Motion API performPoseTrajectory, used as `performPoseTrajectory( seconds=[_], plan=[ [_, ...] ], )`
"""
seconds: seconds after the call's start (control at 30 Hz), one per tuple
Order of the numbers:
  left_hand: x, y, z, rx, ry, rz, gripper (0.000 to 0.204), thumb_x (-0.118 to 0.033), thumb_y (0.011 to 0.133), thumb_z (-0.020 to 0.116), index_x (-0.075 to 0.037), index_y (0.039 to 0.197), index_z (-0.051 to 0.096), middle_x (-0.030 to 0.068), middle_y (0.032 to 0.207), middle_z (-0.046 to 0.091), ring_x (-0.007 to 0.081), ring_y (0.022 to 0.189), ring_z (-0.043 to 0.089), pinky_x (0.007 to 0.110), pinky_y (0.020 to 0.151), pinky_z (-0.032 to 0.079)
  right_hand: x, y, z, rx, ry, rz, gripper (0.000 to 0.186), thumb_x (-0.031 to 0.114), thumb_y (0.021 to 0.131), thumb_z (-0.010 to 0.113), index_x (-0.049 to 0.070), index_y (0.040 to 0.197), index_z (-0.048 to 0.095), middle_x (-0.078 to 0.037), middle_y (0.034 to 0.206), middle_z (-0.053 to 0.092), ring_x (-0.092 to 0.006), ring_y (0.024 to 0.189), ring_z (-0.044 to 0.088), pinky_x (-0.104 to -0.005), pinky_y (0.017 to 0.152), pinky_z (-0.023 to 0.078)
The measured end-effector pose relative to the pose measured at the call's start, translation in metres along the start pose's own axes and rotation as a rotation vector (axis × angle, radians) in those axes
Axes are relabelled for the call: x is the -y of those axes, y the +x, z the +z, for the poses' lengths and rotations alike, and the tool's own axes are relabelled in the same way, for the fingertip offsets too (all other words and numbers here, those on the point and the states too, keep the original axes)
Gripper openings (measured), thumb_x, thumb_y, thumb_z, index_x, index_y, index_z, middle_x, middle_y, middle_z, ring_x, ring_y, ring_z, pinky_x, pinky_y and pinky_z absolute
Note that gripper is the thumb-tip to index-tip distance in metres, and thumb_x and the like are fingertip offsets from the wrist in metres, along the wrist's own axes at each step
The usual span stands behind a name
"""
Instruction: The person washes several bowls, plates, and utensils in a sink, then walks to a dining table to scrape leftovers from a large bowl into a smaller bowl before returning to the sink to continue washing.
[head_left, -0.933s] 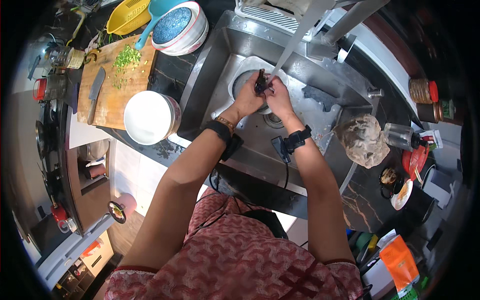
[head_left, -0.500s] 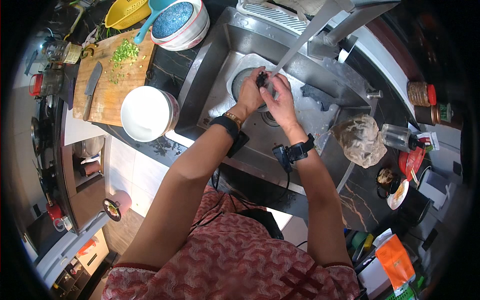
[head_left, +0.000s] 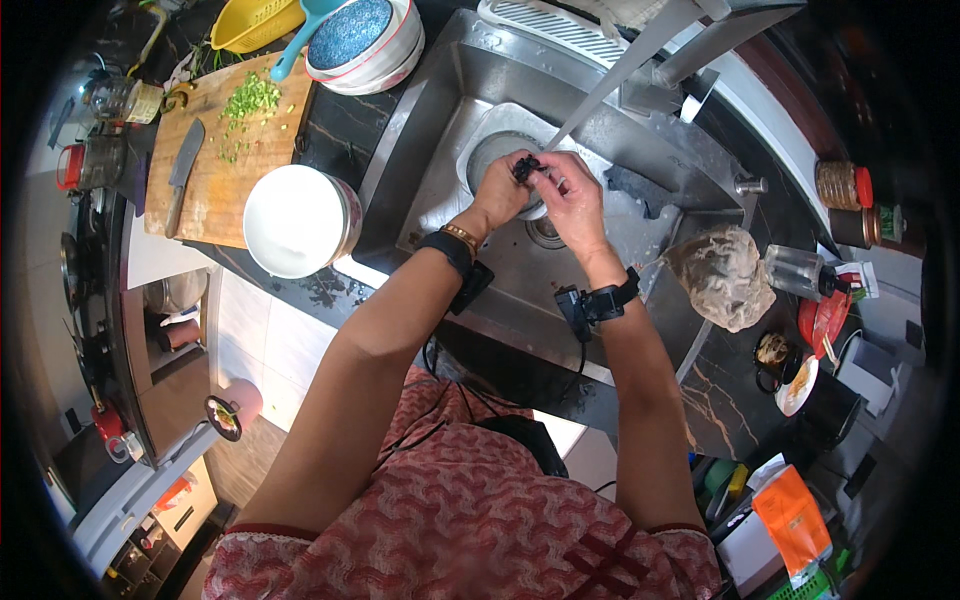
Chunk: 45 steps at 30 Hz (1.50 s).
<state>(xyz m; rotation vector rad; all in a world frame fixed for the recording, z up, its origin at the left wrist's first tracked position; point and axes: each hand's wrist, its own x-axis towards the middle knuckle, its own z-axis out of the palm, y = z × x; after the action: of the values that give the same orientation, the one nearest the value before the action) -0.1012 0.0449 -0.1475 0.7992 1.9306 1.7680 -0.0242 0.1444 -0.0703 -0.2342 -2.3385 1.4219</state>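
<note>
My left hand (head_left: pixel 498 190) grips a small dark, crinkled clump (head_left: pixel 526 168) over the stainless sink (head_left: pixel 410 135), just below the faucet spout (head_left: pixel 640 55). My right hand (head_left: pixel 572 205) is closed on the same clump from the right, thumb and fingertips against it. Under both hands, a round metal bowl (head_left: pixel 487 152) stands in a pale squarish tub (head_left: pixel 515 115), which partly hides it. A drain (head_left: pixel 545 236) shows below them. Both wrists carry black strapped devices.
Left: cutting board (head_left: pixel 270 195) with chopped greens (head_left: pixel 250 100) and a knife (head_left: pixel 186 160), white bowls (head_left: pixel 295 225), stacked patterned bowls (head_left: pixel 350 40), yellow colander (head_left: pixel 250 22). Right: crumpled bag (head_left: pixel 725 280), clear container (head_left: pixel 790 270), red-lidded jar (head_left: pixel 840 187), small plate (head_left: pixel 798 388). Above: drying rack (head_left: pixel 540 25).
My right hand has shifted slightly right and its grip on the dark clump has changed. My left hand stays closed on it, with small finger shifts. The view has moved slightly.
</note>
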Motion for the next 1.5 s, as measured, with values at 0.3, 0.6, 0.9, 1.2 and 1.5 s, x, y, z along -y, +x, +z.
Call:
performPoseTrajectory(
  seconds=[0.3,0.6,0.9,1.2,1.5],
  plan=[
    [0.007,-0.002,0.006,0.026,-0.027,-0.068,0.012,0.006,0.074,0.053,-0.001,0.083,0.057,0.0011,0.071,0.056,0.0091,0.069,0.048,0.026,0.064,0.043,0.036,0.007,-0.008,-0.269,0.043,-0.193,0.013,0.003,0.080,0.058,0.002,0.092,0.055,-0.007,0.084,0.058,-0.0156,0.073,0.057,-0.0266,0.068,0.046],
    [-0.002,0.000,0.010,-0.202,0.205,-0.187,0.016,-0.006,0.073,0.062,0.000,0.087,0.058,0.0132,0.076,0.063,0.0201,0.065,0.058,0.030,0.062,0.045,0.052,0.013,-0.032,-0.210,0.177,0.005,0.014,0.009,0.078,0.067,0.005,0.080,0.054,0.004,0.068,0.047,-0.0036,0.060,0.038,-0.0181,0.052,0.034],
    [-0.014,-0.007,0.016,-0.250,0.029,-0.174,0.021,-0.007,0.069,0.062,0.000,0.088,0.055,0.0144,0.074,0.062,0.0186,0.068,0.059,0.030,0.061,0.047,0.014,-0.009,0.018,-0.110,-0.188,0.127,0.022,0.015,0.072,0.068,0.004,0.088,0.058,-0.013,0.081,0.058,-0.0306,0.071,0.058,-0.0380,0.062,0.047],
    [-0.025,-0.009,0.017,-0.195,0.144,-0.190,0.028,-0.016,0.069,0.063,0.000,0.090,0.054,0.0152,0.077,0.061,0.0253,0.070,0.059,0.033,0.065,0.046,0.021,-0.011,0.011,-0.122,-0.246,0.051,0.017,0.015,0.074,0.064,0.005,0.087,0.059,-0.014,0.083,0.056,-0.0356,0.075,0.057,-0.0405,0.063,0.047],
    [-0.018,-0.009,0.021,-0.220,0.163,-0.112,0.017,-0.007,0.076,0.055,0.002,0.090,0.055,0.0165,0.081,0.062,0.0226,0.074,0.060,0.031,0.067,0.047,0.043,-0.002,0.008,-0.082,-0.540,0.064,0.018,0.020,0.076,0.060,0.005,0.086,0.059,-0.014,0.083,0.055,-0.0362,0.068,0.058,-0.0430,0.060,0.047]
  ],
)
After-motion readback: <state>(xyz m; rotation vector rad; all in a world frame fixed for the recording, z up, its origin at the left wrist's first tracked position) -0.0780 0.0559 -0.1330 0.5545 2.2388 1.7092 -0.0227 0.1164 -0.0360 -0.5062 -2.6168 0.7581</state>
